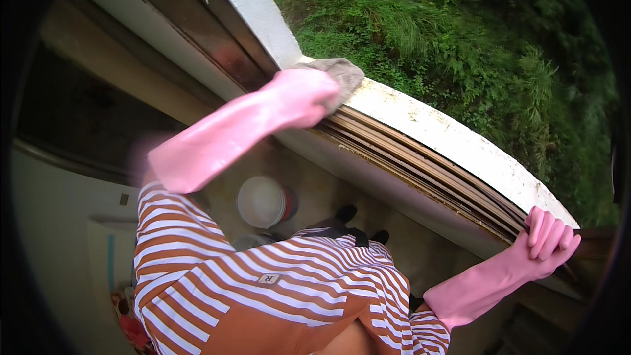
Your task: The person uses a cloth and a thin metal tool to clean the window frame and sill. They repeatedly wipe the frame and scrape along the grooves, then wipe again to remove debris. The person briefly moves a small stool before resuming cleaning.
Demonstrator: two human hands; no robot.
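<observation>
A long pink rubber glove covers each hand. With its fingers closed, my left hand (305, 94) presses a grey cloth (350, 79) onto the white outer window sill (427, 118); motion smears the hand slightly, and its fingertips are hidden by the cloth. Just inside the sill run the brown sliding-window tracks (420, 167), with dirt along their edges. At the right end of the tracks, my right hand (549, 236) has its fingers curled over the edge of the window frame.
Below the sill, a white bucket (261, 202) stands on the floor near my dark shoes (346, 213). Brown window frames with glass (230, 52) fill the upper left. Outside lies a slope of green plants (460, 46). Some red items (133, 325) lie at the lower left.
</observation>
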